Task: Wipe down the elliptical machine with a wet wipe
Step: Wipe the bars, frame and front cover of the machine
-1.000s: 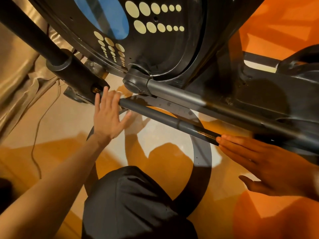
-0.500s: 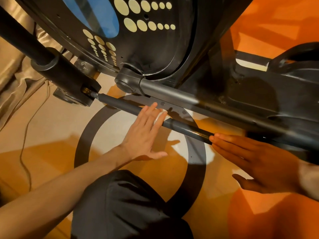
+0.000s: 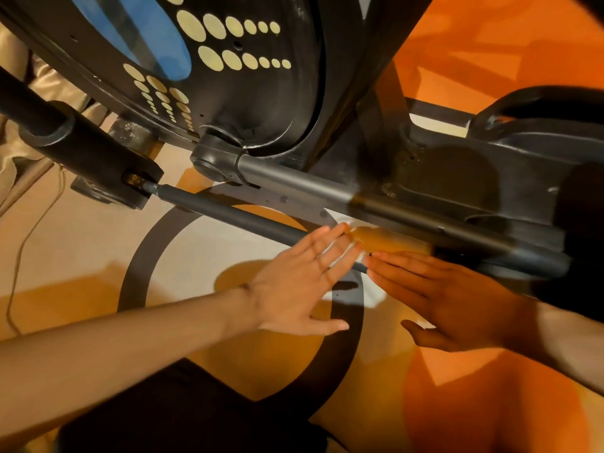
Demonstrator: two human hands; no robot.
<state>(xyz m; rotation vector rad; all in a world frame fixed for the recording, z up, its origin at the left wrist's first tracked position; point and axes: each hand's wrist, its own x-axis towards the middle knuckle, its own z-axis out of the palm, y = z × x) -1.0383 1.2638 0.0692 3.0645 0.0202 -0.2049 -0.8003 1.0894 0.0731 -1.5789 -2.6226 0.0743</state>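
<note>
Wet wipe [image 3: 338, 254] shows only as slivers of white between the fingers of the left hand [image 3: 294, 289]. That hand lies flat on it, fingers straight, pressing it down rather than clutching it.

Beneath the wipe runs the thin rod [image 3: 228, 217] of the elliptical machine [image 3: 457, 178]. Its long axis slants from the pivot block [image 3: 98, 158] at upper left down toward lower right.

The right hand [image 3: 457, 302] is also flat and holds nothing. Its fingertips sit just beside the left's, at the same rod, though whether they touch it I cannot tell.

The left hand is plainly the nearer 1 of the 2 to the wipe. By my judgement, the free run of rod lies up-left of it, since the right hand blocks the other way.

A thicker bar [image 3: 310, 191] runs parallel just above.
</note>
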